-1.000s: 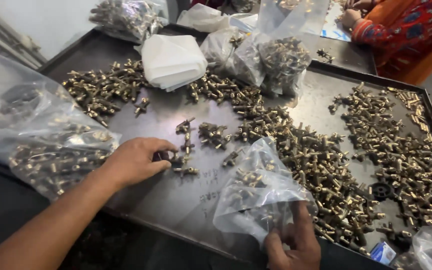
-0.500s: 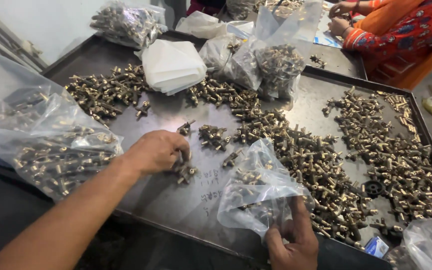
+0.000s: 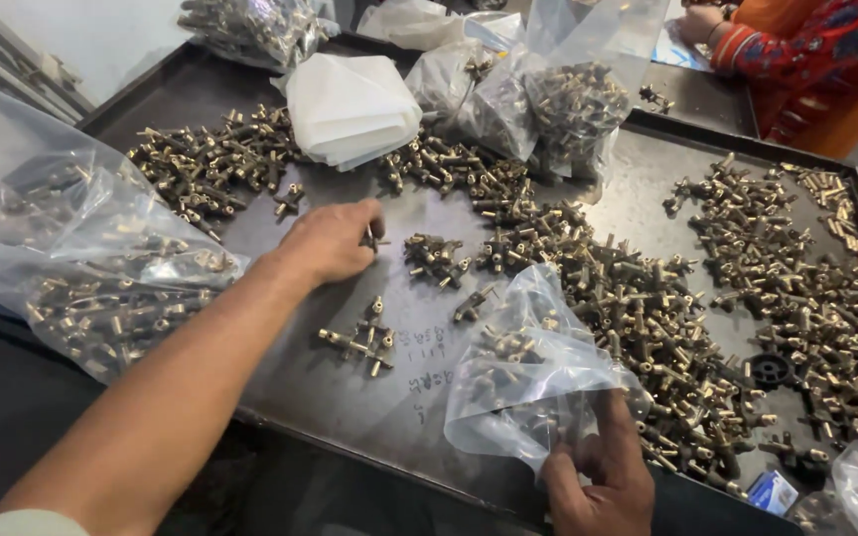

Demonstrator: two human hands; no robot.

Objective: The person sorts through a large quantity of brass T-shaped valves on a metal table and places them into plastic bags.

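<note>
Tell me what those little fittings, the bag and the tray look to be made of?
The fittings look like brass: dull yellow-gold metal with small glints. The bag in the right hand seems thin clear plastic, see-through and crinkled. The tray looks like dark sheet metal, smooth with a faint sheen and a raised rim.

Bright, even overhead light; soft shadows; white glare on plastic bags (image 3: pixel 538 387); slight blur and bending at edges.

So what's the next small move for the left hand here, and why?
Probably carry its pinch across to the clear bag: the left hand is closed on a brass fitting, and the right hand holds that partly filled bag by its lower edge.
</note>
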